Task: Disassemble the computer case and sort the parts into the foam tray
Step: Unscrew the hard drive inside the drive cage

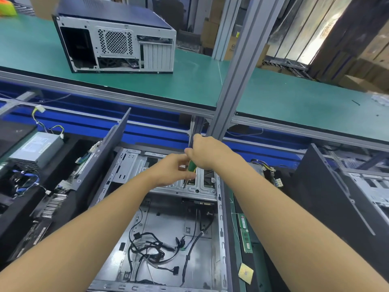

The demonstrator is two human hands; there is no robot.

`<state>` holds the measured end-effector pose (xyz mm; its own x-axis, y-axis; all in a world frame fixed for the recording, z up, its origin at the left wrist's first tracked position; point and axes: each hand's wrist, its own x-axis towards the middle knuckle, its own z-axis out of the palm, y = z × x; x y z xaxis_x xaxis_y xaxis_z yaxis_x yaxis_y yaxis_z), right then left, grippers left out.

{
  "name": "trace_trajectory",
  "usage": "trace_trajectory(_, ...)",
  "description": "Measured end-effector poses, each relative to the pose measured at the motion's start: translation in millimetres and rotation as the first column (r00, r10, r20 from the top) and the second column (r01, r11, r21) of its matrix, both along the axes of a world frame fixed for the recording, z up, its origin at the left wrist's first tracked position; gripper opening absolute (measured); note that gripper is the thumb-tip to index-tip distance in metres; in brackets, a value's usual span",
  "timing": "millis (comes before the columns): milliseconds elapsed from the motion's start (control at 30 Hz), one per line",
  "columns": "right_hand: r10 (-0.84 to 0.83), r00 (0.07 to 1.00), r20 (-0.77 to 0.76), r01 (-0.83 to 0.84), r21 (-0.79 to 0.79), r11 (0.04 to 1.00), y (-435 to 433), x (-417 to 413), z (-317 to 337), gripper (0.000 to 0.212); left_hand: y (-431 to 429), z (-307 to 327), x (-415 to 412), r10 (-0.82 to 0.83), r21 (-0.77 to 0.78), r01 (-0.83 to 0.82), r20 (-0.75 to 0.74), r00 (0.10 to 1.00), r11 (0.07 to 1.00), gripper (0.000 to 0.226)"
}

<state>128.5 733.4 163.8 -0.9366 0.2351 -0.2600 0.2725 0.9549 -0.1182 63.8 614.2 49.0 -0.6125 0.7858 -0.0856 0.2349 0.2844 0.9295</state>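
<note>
Both arms reach out over the open computer case [168, 218], which lies on its side on the lower worktop with loose black cables [151, 249] pooled on its floor. The right hand [207, 153] has its fingers closed around the green handle of a screwdriver [191, 165], held upright with the tip down on the metal drive cage [189, 186]. The left hand [172, 169] pinches the shaft low down. A foam tray [255, 262] just right of the case holds a RAM stick [245, 233] and a processor chip [245, 273]
</note>
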Motion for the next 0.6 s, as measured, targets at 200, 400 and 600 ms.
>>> trace_trajectory(200, 0.128, 0.986, 0.103, -0.112, -0.148, 0.983, 3, 1, 9, 0.026, -2, 0, 0, 0.139, 0.131, -0.132, -0.05, 0.989, 0.983, 0.035)
trace_trajectory(400, 0.038, 0.999, -0.035, -0.035, 0.068, 0.997, -3, 4, -2, 0.041, 2, 1, 2, 0.046, -0.031, -0.048, -0.066, 0.997, 0.998, 0.02)
trace_trajectory(600, 0.132, 0.991, 0.01, -0.129, -0.163, 0.978, 4, 2, 5, 0.022, 0, 4, -1, 0.115, 0.027, -0.112, -0.123, 0.986, 0.993, 0.029)
